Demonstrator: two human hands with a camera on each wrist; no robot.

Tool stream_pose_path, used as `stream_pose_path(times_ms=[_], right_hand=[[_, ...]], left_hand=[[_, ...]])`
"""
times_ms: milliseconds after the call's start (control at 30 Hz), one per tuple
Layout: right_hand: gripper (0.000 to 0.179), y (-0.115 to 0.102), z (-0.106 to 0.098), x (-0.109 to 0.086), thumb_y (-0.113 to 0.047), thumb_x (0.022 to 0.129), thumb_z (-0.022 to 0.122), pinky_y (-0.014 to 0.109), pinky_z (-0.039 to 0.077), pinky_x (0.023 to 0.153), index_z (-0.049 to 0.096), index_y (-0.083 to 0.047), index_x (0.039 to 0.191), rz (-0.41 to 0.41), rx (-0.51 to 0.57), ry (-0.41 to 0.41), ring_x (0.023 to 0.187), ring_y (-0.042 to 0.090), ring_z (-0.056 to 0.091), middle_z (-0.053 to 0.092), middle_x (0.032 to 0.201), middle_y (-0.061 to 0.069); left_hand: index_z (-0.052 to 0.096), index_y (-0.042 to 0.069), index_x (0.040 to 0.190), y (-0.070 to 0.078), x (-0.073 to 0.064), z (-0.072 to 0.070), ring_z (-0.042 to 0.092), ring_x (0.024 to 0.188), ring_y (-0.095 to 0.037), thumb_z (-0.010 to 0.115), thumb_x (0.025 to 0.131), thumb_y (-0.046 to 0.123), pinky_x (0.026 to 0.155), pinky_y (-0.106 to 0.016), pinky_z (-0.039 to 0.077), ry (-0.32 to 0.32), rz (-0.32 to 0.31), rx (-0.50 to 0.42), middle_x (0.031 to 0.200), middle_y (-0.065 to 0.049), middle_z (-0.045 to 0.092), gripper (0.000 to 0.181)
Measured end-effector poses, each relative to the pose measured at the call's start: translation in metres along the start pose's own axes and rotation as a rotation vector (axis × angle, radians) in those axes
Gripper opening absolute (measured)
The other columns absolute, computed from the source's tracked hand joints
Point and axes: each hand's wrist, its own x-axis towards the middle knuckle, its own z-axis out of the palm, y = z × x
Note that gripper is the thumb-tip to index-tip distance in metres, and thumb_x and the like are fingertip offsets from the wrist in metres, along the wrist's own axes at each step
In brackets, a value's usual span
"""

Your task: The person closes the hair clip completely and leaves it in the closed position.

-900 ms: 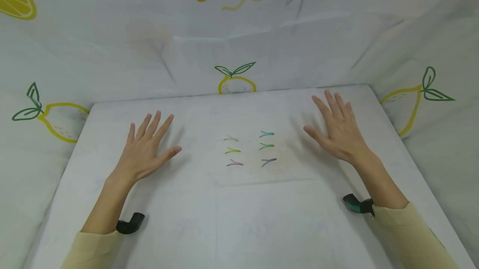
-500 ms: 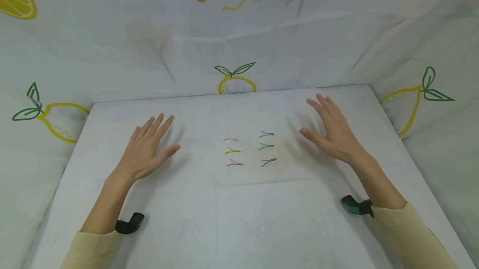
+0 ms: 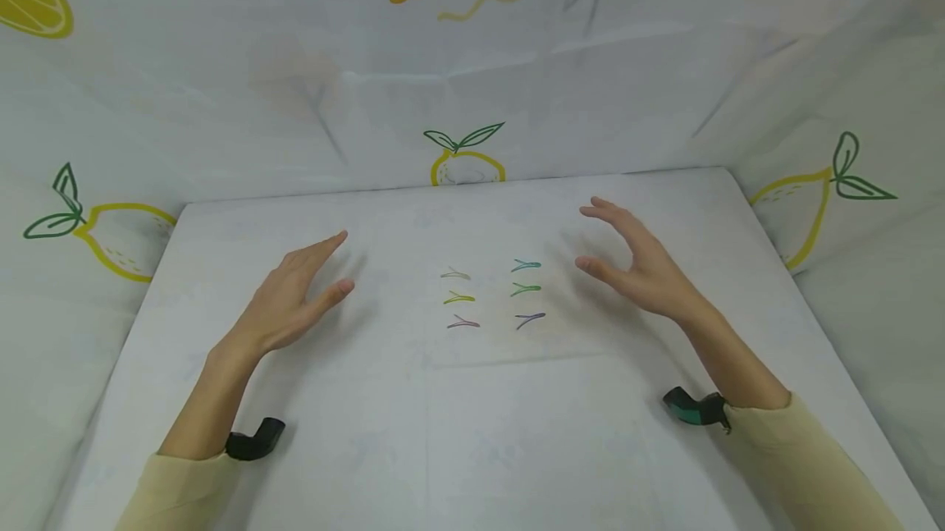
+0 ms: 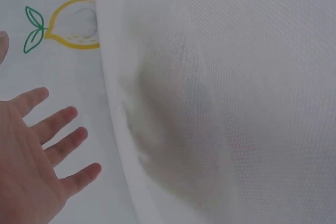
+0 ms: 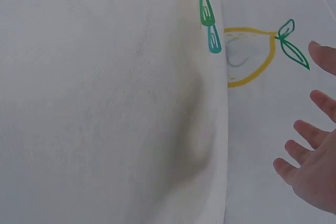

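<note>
Small snap hair clips lie in two columns on the white table, their arms spread apart. The left column has a pale clip (image 3: 461, 275), a yellow clip (image 3: 463, 297) and a pink clip (image 3: 465, 323). To its right lie a blue clip (image 3: 528, 265), a green clip (image 3: 528, 288) and a purple clip (image 3: 533, 318). My left hand (image 3: 284, 305) hovers left of the clips, fingers extended, holding nothing. On the other side, my right hand (image 3: 648, 272) hovers with spread thumb and slightly bent fingers, nearest the blue and green clips, touching none.
The white-covered table (image 3: 502, 441) ends at a far edge below a hanging lemon-print cloth (image 3: 221, 104). Similar cloth encloses both sides. Black wrist-worn devices, one at the left wrist (image 3: 255, 440) and one at the right (image 3: 694, 408), stick out inward.
Both hands have turned so that their fingers line up behind one another. My right hand has also shifted left, toward the clips. The clips have stayed put.
</note>
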Motion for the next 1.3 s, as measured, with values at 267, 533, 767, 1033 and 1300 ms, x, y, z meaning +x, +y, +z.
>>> stream_pose_path(times_ms=[267, 533, 767, 1033, 1300], right_hand=[[0.067, -0.005, 0.01, 0.004, -0.019, 0.099, 0.081, 0.073, 0.027, 0.127, 0.052, -0.021, 0.159, -0.024, 0.095, -0.011, 0.164, 0.039, 0.033, 0.042, 0.174, 0.011], [0.056, -0.011, 0.022, 0.013, -0.01, 0.1, 0.078, 0.061, 0.034, 0.129, 0.058, -0.011, 0.151, -0.087, 0.157, -0.006, 0.159, 0.033, 0.042, 0.053, 0.165, 0.014], [0.05, -0.02, 0.034, 0.019, -0.012, 0.101, 0.077, 0.053, 0.038, 0.129, 0.061, -0.011, 0.149, -0.069, 0.224, -0.031, 0.153, 0.028, 0.05, 0.06, 0.159, 0.01], [0.047, -0.028, 0.046, 0.026, -0.007, 0.101, 0.076, 0.051, 0.043, 0.126, 0.063, -0.007, 0.146, -0.106, 0.277, -0.053, 0.146, 0.026, 0.057, 0.065, 0.153, 0.011], [0.042, -0.035, 0.059, 0.032, -0.007, 0.102, 0.075, 0.048, 0.047, 0.123, 0.065, -0.005, 0.143, -0.101, 0.319, -0.082, 0.144, 0.03, 0.059, 0.067, 0.149, 0.013]], left_hand=[[0.027, 0.029, 0.173, 0.002, -0.002, -0.001, 0.035, 0.161, -0.044, 0.056, 0.11, 0.05, 0.12, -0.078, 0.03, -0.08, -0.064, -0.137, 0.173, -0.013, 0.043, 0.072], [0.031, 0.028, 0.172, 0.003, -0.002, 0.0, 0.044, 0.155, -0.038, 0.06, 0.11, 0.048, 0.122, -0.071, 0.031, -0.136, -0.079, -0.244, 0.169, -0.012, 0.048, 0.072], [0.04, 0.017, 0.167, 0.002, 0.004, 0.005, 0.054, 0.146, -0.037, 0.063, 0.111, 0.039, 0.119, -0.063, 0.043, -0.159, -0.021, -0.277, 0.16, -0.013, 0.057, 0.065], [0.05, 0.016, 0.161, 0.005, 0.009, 0.006, 0.059, 0.141, -0.032, 0.062, 0.111, 0.034, 0.116, -0.056, 0.047, -0.182, -0.002, -0.31, 0.156, -0.007, 0.061, 0.054], [0.053, 0.013, 0.158, 0.005, 0.01, 0.006, 0.061, 0.138, -0.03, 0.061, 0.112, 0.032, 0.114, -0.055, 0.05, -0.202, 0.005, -0.302, 0.157, -0.008, 0.061, 0.051]])
